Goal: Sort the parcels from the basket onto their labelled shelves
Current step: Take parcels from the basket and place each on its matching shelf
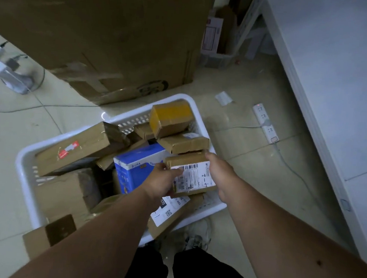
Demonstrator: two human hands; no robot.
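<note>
Head view. White plastic basket [26,169] sits on the tiled floor in the lower centre of the frame, piled with parcels. Both hands meet over its right half on one small brown parcel [189,175] with a white shipping label facing up — handwritten mark on the label reads roughly "4-2". Left hand [163,181] grips the parcel's left edge, thumb on top of the label, fingers curled beneath. Right hand [219,175] is pressed against the parcel's right side, fingers wrapped under and out of sight; whether it grips fully I cannot tell, but it is in contact.

Just left of the held parcel lies a blue and white box [131,163]. Yellow-taped parcel [171,117] rests at the basket's upper edge, and a long brown carton [73,149] with a red sticker leans on the left rim. Large cardboard box [98,31] fills the upper left of the frame. White power strip [266,124] lies on the floor at right, near a pale shelf unit [338,86] — well apart from the basket.
</note>
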